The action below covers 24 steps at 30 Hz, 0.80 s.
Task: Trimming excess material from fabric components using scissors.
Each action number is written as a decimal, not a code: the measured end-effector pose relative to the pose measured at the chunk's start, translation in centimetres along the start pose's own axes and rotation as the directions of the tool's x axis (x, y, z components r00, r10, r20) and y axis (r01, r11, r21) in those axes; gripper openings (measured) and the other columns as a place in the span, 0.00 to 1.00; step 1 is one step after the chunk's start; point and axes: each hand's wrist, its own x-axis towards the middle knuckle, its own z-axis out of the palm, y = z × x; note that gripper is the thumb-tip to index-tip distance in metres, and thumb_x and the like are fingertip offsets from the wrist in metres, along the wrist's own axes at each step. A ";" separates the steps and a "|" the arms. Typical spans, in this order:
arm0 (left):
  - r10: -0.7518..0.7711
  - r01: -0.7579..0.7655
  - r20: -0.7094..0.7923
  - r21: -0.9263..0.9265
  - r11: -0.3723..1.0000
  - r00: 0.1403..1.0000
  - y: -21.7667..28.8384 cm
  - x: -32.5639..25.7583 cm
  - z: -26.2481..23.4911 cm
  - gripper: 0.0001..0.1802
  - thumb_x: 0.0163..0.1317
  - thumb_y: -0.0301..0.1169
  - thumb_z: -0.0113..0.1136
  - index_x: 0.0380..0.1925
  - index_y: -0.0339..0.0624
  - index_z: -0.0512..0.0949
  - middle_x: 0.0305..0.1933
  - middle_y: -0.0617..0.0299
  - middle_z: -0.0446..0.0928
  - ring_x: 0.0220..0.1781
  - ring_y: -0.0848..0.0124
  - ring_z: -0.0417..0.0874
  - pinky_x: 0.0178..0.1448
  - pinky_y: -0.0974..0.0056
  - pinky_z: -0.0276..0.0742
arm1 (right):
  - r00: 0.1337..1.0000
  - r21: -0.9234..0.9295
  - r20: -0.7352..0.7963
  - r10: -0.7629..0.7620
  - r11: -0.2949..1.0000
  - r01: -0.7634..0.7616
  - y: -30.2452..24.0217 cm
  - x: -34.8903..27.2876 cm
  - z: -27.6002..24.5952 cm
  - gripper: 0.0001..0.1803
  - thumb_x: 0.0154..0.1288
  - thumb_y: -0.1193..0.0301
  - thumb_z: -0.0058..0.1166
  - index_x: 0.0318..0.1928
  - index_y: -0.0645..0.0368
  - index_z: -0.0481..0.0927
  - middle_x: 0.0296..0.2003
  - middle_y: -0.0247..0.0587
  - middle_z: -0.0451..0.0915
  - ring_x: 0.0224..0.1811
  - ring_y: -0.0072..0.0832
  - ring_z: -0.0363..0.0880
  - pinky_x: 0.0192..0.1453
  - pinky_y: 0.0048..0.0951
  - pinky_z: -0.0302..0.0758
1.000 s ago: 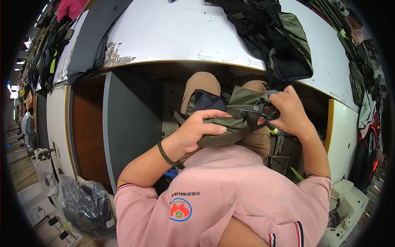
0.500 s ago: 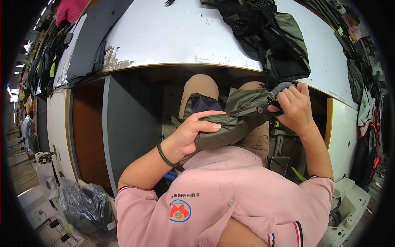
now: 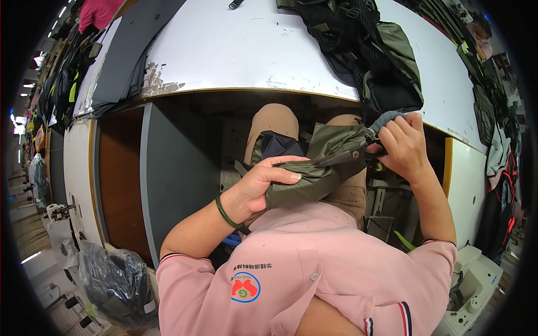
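Olive-green fabric (image 3: 305, 187) lies gathered over my lap. My left hand (image 3: 261, 182) pinches its near-left part, thumb on top. A pair of scissors (image 3: 354, 154) is in my right hand (image 3: 400, 143), whose fingers wrap round its handles; grey cloth-like wrapping covers the upper handle. The blades point left along the fabric toward my left fingertips, and their tips are hard to make out against the folds. A piece of dark navy cloth (image 3: 280, 144) shows beside the fabric, over my left knee.
Ahead stands a white table (image 3: 235, 50) with a worn edge. A black and olive backpack (image 3: 372, 56) hangs at its right; dark grey sheets (image 3: 126, 61) lie at its left. Grey panel (image 3: 176, 168) stands left of my legs, a sewing machine (image 3: 471, 285) at lower right.
The scissor blades have tilted slightly and look closer together on the fabric. My left hand stays in nearly the same place on the cloth.
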 end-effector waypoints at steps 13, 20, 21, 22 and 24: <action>0.021 -0.021 -0.002 0.009 1.000 1.000 -0.1 0.0 0.2 0.26 0.60 0.17 0.57 0.61 0.28 0.72 0.57 0.48 0.79 0.55 0.63 0.84 0.63 0.60 0.80 | 1.000 0.008 0.012 0.029 1.000 -0.029 0.0 -0.3 0.0 0.18 0.48 0.62 0.71 0.28 0.53 0.71 0.24 0.32 0.69 0.30 0.31 0.71 0.41 0.35 0.61; 0.022 -0.022 0.003 0.014 1.000 1.000 -0.2 0.0 0.4 0.26 0.60 0.17 0.57 0.61 0.28 0.71 0.57 0.48 0.79 0.55 0.63 0.84 0.63 0.60 0.80 | 0.999 0.030 0.031 0.028 0.999 -0.029 0.0 -0.5 0.2 0.18 0.49 0.62 0.71 0.28 0.54 0.72 0.25 0.32 0.69 0.30 0.31 0.71 0.41 0.35 0.61; 0.022 -0.022 0.003 0.014 1.000 1.000 -0.2 0.0 0.4 0.26 0.60 0.17 0.57 0.61 0.28 0.71 0.57 0.48 0.79 0.55 0.63 0.84 0.63 0.60 0.80 | 1.000 0.042 0.020 0.022 0.999 -0.023 -0.1 -0.4 0.3 0.18 0.49 0.61 0.71 0.29 0.53 0.72 0.25 0.32 0.70 0.30 0.31 0.71 0.42 0.35 0.61; 0.022 -0.022 -0.006 0.020 1.000 1.000 -0.2 0.0 0.4 0.26 0.60 0.17 0.57 0.61 0.28 0.71 0.57 0.48 0.79 0.55 0.63 0.84 0.63 0.60 0.80 | 1.000 0.054 0.010 0.017 0.998 -0.018 -0.1 -0.3 0.3 0.18 0.49 0.61 0.71 0.29 0.53 0.72 0.25 0.32 0.70 0.30 0.30 0.72 0.42 0.35 0.62; 0.022 -0.022 -0.015 0.026 0.999 1.000 -0.2 0.0 0.5 0.26 0.60 0.17 0.57 0.61 0.28 0.71 0.57 0.48 0.80 0.55 0.63 0.84 0.63 0.60 0.80 | 1.000 0.051 0.014 0.018 0.999 -0.018 -0.2 -0.3 0.3 0.18 0.49 0.61 0.71 0.30 0.53 0.73 0.24 0.32 0.70 0.30 0.30 0.72 0.42 0.35 0.62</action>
